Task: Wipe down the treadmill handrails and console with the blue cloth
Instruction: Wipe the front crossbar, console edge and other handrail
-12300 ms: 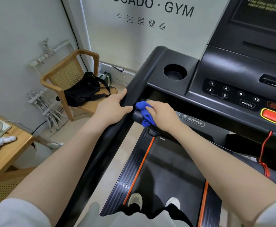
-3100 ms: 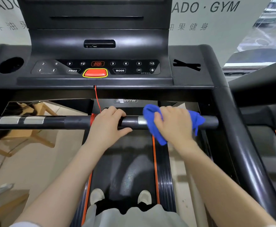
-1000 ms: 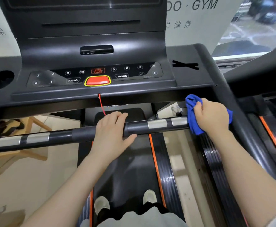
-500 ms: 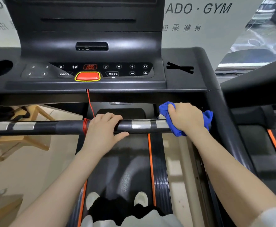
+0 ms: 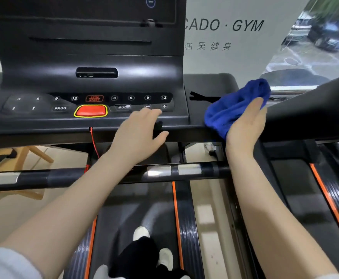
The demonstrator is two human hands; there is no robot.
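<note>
The blue cloth (image 5: 235, 105) lies bunched on the right corner of the black treadmill console (image 5: 124, 81), where the right handrail (image 5: 309, 113) joins it. My right hand (image 5: 245, 125) presses the cloth with straight fingers; its thumb is hidden. My left hand (image 5: 138, 133) rests on the console's front lip just below the MODE and minus buttons, fingers laid flat and thumb out to the side. The black crossbar handrail (image 5: 194, 170) with silver sensor plates runs below both forearms, touched by neither hand.
A red stop button (image 5: 90, 111) with a yellow rim sits left of my left hand, and a red safety cord (image 5: 93, 141) hangs below it. My feet (image 5: 141, 232) stand on the belt. A second treadmill (image 5: 305, 188) is at right, a wooden chair (image 5: 30, 158) at left.
Both hands left the crossbar and rose to the console. The right hand carried the cloth up to the right corner; the left hand moved onto the console's front lip.
</note>
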